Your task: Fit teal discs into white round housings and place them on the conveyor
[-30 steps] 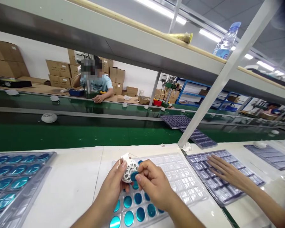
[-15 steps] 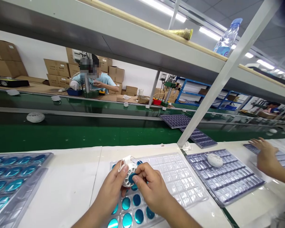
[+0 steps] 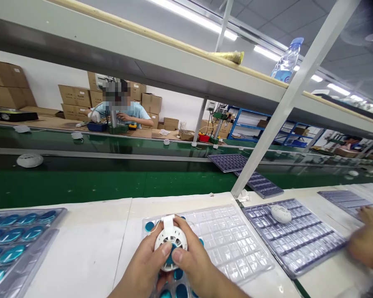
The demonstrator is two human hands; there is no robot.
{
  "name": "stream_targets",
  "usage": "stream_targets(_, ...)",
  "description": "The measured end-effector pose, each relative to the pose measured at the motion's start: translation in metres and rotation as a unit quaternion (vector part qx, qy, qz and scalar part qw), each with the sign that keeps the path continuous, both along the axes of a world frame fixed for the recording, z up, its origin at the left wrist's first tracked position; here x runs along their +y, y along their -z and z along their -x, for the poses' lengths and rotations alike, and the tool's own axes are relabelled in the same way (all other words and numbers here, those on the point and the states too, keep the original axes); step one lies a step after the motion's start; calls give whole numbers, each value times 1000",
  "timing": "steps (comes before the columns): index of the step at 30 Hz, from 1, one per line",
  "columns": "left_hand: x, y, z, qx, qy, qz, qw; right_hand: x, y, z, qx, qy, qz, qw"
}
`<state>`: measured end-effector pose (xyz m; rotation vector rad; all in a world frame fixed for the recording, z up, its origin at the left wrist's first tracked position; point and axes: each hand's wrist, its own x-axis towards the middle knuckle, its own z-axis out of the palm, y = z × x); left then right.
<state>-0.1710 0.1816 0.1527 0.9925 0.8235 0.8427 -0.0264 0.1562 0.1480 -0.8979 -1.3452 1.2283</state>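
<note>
A round white vented housing with a white tab on top is gripped between my left hand and my right hand. Both thumbs press on a blue disc at the housing's centre; the disc is partly hidden under them. Fingers of both hands wrap around the rim. Beneath my hands lies a clear plastic tray, with blue discs in its near left pockets and bare pockets to the right.
Another tray of blue discs lies at left. A dark tray at right carries a white housing. A co-worker's hand is at far right. The green conveyor runs behind; a shelf post slants upward.
My right hand has gone from pinching the disc's edge to gripping the housing, both thumbs now on the disc. The conveyor's white housing moved left. The co-worker's hand at right came lower.
</note>
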Motion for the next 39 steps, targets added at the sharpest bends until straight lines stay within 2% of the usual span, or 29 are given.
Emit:
stream_targets(4,-5,1,-5,-26,-26,60,998,0,10,4,1,76,-38,996)
stream_targets(8,-4,3,-3,-57,-16,85,995,1,22,6,4,117,-43,992)
stream_targets(13,-4,-1,0,-84,-25,75,993,4,13,9,52,20,-42,998)
stream_targets(15,-7,-2,-1,-80,-58,98,990,5,10,9,50,22,-71,996)
stream_targets(17,-8,-1,-4,-76,-84,115,987,5,11,10,25,52,-99,993)
stream_targets(19,-7,1,-7,-84,-77,107,988,5,15,12,-11,85,-103,991)
stream_targets(22,2,0,-11,-114,-41,83,989,8,21,10,-71,101,-62,990)
stream_targets(24,14,-1,-9,-115,-39,93,988,14,19,-5,-138,125,-36,982)
stream_targets(26,32,-1,-3,-85,-72,116,987,19,13,-37,-226,233,-20,946)
stream_targets(27,43,0,1,-66,-95,127,985,20,8,-60,-263,308,-12,914)
stream_targets(29,65,5,10,-51,-139,125,981,19,-3,-115,-302,458,14,836)
stream_targets(31,83,11,19,-62,-171,111,977,12,-12,-172,-311,575,55,755)
stream_targets(33,94,16,25,-67,-187,107,974,3,-17,-221,-311,646,110,688)
stream_targets(34,97,18,27,-62,-192,108,973,-1,-18,-239,-311,662,134,669)
stream_targets(36,97,18,28,-49,-195,108,974,-8,-20,-264,-314,666,168,655)
stream_targets(39,86,13,25,-33,-175,89,980,-13,-22,-267,-319,644,172,673)
